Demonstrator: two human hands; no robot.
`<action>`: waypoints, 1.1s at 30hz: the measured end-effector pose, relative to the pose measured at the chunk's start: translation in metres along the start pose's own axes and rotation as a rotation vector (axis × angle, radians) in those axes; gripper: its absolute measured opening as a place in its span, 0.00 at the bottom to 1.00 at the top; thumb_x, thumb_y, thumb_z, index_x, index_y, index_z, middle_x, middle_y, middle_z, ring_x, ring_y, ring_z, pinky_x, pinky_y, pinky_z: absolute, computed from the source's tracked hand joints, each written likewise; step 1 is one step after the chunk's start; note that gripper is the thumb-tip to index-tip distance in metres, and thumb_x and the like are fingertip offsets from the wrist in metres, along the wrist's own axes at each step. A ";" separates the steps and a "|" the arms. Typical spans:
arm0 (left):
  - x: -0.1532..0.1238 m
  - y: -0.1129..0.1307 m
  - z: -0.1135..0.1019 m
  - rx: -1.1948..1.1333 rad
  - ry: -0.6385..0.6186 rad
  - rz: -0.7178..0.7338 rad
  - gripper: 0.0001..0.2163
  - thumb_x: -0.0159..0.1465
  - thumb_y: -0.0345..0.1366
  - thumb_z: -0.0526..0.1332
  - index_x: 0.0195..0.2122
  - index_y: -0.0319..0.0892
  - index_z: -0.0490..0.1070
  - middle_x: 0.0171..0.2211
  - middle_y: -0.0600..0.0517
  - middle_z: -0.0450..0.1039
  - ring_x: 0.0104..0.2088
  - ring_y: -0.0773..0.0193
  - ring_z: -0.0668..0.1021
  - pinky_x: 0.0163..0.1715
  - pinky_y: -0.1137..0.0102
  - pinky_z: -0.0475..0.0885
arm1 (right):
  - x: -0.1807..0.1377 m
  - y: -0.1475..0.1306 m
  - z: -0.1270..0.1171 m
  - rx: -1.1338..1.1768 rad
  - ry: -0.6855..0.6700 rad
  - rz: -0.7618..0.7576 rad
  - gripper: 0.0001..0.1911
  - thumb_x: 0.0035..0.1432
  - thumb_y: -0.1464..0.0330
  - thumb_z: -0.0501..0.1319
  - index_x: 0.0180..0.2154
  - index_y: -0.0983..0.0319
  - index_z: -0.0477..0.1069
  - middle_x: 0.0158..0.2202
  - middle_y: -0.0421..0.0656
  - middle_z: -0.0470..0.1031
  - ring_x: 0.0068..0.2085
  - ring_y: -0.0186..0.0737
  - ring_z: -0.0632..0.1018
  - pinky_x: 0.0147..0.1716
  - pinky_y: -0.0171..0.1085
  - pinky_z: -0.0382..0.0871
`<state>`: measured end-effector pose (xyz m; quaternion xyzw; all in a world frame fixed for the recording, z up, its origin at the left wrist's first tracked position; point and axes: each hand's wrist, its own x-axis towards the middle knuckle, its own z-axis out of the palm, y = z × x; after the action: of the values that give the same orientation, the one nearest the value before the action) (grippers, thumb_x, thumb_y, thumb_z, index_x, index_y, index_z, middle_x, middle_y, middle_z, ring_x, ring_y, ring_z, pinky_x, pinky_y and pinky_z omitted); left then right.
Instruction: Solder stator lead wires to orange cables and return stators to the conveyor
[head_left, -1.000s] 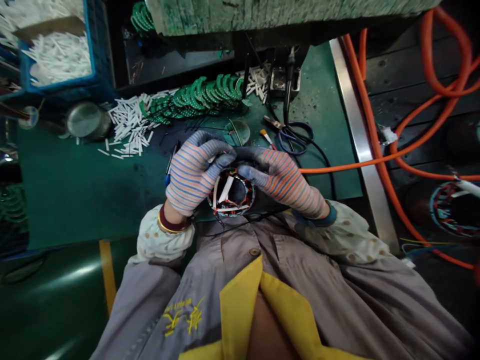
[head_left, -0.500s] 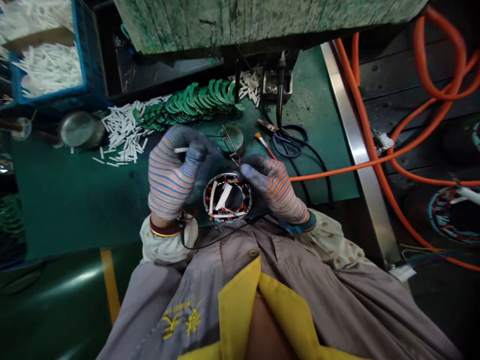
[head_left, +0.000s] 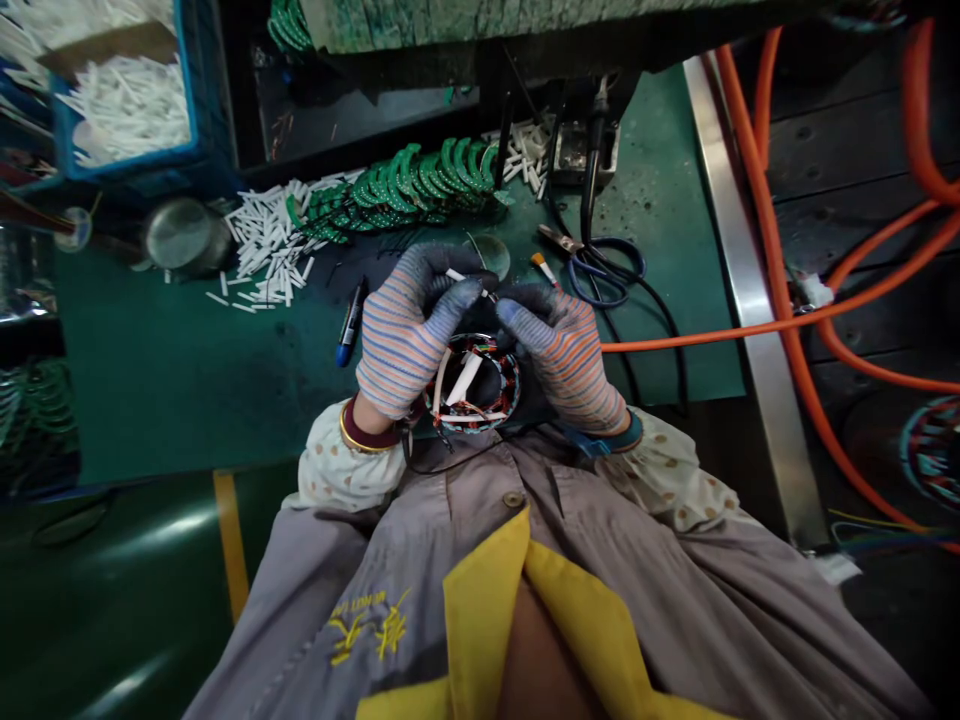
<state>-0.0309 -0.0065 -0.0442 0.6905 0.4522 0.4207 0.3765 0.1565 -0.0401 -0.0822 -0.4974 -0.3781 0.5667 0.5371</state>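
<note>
My left hand (head_left: 409,335), in stripy knit with dark, smudgy fingertips, pinches a thin white tube (head_left: 455,275). My right hand (head_left: 566,345) has its fingertips bunched close by the tube's end (from over here I cannot tell if they grip anything). Just below, between both hands, is the ring-shaped motor stator (head_left: 484,412), wound with reddish wire and crossed by white sleeves (head_left: 465,380). Farther up, curved green circuit boards (head_left: 427,185) overlap like scales, beside a messy heap of short tubes (head_left: 274,240).

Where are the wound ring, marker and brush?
Wound ring (head_left: 512,387): head view, on the picture-right side of its band.
Marker (head_left: 352,322): head view, mid-barrel.
Brush (head_left: 545,268): head view, pale ferrule below the bristles.
</note>
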 end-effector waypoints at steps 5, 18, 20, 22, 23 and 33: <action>0.000 0.001 0.002 0.025 0.005 0.057 0.12 0.87 0.52 0.73 0.55 0.49 0.84 0.49 0.50 0.92 0.50 0.53 0.94 0.54 0.60 0.93 | 0.002 0.003 -0.003 -0.019 -0.040 -0.028 0.34 0.61 0.32 0.81 0.39 0.56 0.85 0.31 0.39 0.83 0.33 0.42 0.82 0.37 0.43 0.84; 0.015 0.011 -0.012 0.185 -0.151 -0.006 0.17 0.85 0.57 0.74 0.57 0.49 0.87 0.50 0.49 0.91 0.49 0.49 0.92 0.54 0.57 0.91 | 0.004 0.002 -0.006 -0.020 -0.102 -0.045 0.35 0.58 0.32 0.82 0.39 0.56 0.86 0.39 0.43 0.89 0.44 0.49 0.88 0.51 0.49 0.88; 0.018 0.009 -0.009 0.172 -0.162 -0.012 0.17 0.83 0.57 0.76 0.56 0.49 0.87 0.49 0.49 0.91 0.48 0.48 0.92 0.54 0.56 0.91 | 0.008 0.005 -0.013 -0.014 -0.170 -0.056 0.34 0.59 0.33 0.83 0.41 0.56 0.88 0.41 0.44 0.90 0.45 0.50 0.88 0.53 0.50 0.88; 0.018 0.005 -0.006 0.177 -0.175 -0.027 0.17 0.82 0.58 0.78 0.53 0.49 0.86 0.47 0.50 0.90 0.47 0.49 0.91 0.52 0.56 0.91 | 0.011 0.008 -0.022 -0.044 -0.245 -0.090 0.34 0.61 0.33 0.82 0.44 0.55 0.89 0.46 0.45 0.91 0.48 0.51 0.88 0.56 0.51 0.87; 0.016 0.003 -0.004 0.181 -0.182 -0.026 0.17 0.81 0.58 0.78 0.52 0.49 0.86 0.45 0.50 0.89 0.45 0.49 0.91 0.50 0.56 0.91 | 0.011 0.011 -0.028 -0.090 -0.264 -0.129 0.34 0.63 0.32 0.80 0.46 0.55 0.90 0.48 0.46 0.91 0.50 0.52 0.88 0.57 0.52 0.86; -0.006 -0.016 -0.016 0.191 -0.222 0.006 0.11 0.80 0.50 0.74 0.46 0.49 0.87 0.42 0.50 0.91 0.41 0.52 0.89 0.46 0.62 0.87 | -0.033 0.036 -0.073 -0.776 -0.121 -0.546 0.45 0.75 0.27 0.62 0.68 0.53 0.88 0.60 0.54 0.89 0.60 0.60 0.85 0.62 0.57 0.79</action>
<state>-0.0520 -0.0048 -0.0539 0.7668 0.4439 0.2977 0.3556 0.2170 -0.0852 -0.1274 -0.5100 -0.7092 0.2498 0.4178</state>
